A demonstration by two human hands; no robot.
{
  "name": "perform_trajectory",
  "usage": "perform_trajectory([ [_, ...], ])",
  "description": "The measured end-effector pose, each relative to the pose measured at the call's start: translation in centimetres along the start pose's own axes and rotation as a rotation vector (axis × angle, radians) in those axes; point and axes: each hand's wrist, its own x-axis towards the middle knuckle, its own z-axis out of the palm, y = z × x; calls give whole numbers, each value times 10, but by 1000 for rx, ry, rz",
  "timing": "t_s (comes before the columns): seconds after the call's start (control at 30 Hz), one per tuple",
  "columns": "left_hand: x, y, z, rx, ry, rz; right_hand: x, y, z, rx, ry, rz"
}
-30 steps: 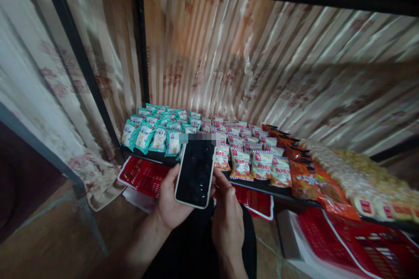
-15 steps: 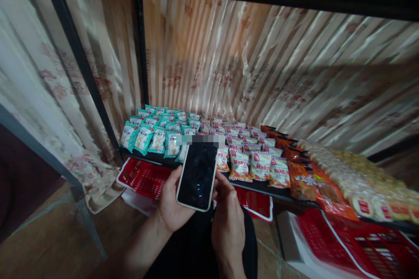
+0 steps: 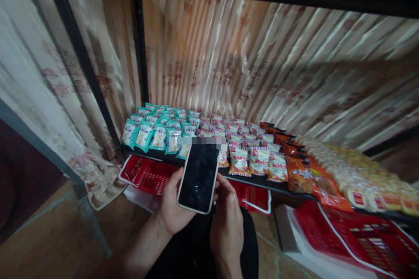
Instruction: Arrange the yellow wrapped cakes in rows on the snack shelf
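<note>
A smartphone (image 3: 199, 178) with a dark screen and a pale edge is held upright and slightly tilted in front of me. My left hand (image 3: 174, 207) grips it from the left and below, its fingers mostly hidden behind the phone. At the phone's right edge, my right hand (image 3: 227, 222) is curled with its fingertips against the side; part of those fingers is out of sight. Behind the phone are teal snack packets (image 3: 144, 135) and, to their right, white-and-red snack packets (image 3: 259, 160), in rows on a black shelf (image 3: 255, 179).
Orange packets (image 3: 299, 174) and rows of pale wrapped snacks (image 3: 356, 198) continue rightward. Below the shelf are red baskets (image 3: 147, 176) and another red basket (image 3: 366, 239) beside a white box (image 3: 291, 231). Patterned curtains (image 3: 209, 52) hang behind the black frame.
The view has shifted very slightly, and the shelf items appear a little higher. Both hands stay at the smartphone, whose screen remains dark.
</note>
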Motion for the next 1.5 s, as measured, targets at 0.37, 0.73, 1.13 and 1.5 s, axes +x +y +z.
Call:
perform_trajectory([
  [0.37, -9, -6, -3, -20, -55, -42, -17, -9, -1, -76, 86, -1],
  [0.73, -13, -8, -2, -32, -28, -76, -26, -4, 1, -34, 121, 12],
  [1.13, -11, -1, 3, -58, -2, -21, -17, 0, 8, -65, 124, -67],
  [1.5, -11, 8, 0, -44, 56, 36, -7, 1, 22, -86, 85, -85],
])
